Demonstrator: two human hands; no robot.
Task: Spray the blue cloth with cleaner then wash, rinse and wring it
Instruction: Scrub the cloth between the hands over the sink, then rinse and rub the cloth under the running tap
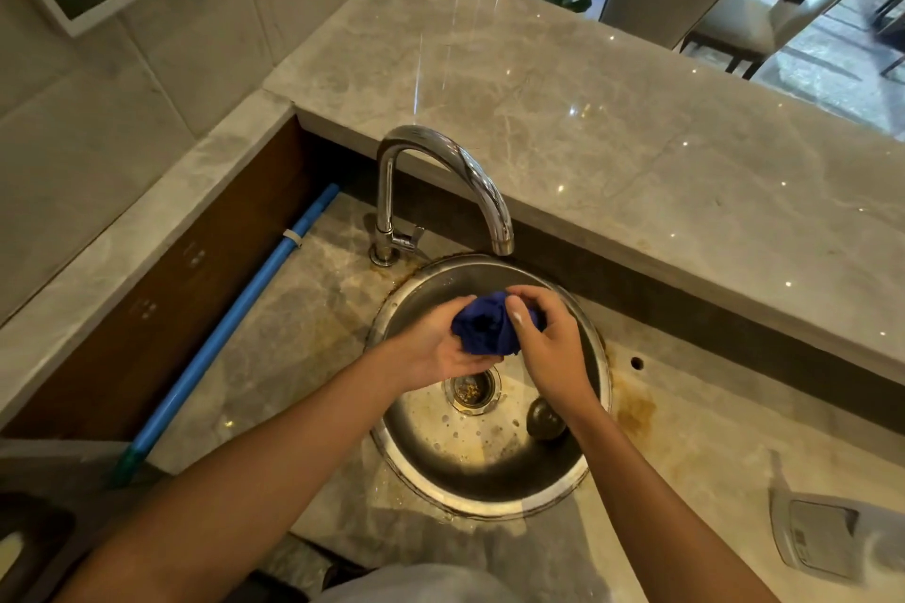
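The blue cloth [482, 326] is bunched into a wad between both hands, held over the round steel sink [494, 465]. My left hand [438, 348] cups it from below and the left, fingers curled around it. From the right, my right hand [543, 340] grips it, fingertips on top, with a dab of white foam on the thumb. The chrome tap [443, 184] arches just beyond the cloth; no water runs from its spout. Part of the cloth is hidden by my fingers.
A drain strainer [472, 389] and a round plug [544, 417] lie in the sink bowl. A blue pole [230, 323] leans along the left side. A white and grey plastic object [832, 539] sits at the right on the stained marble counter [710, 450]. A raised marble ledge [587, 113] runs behind.
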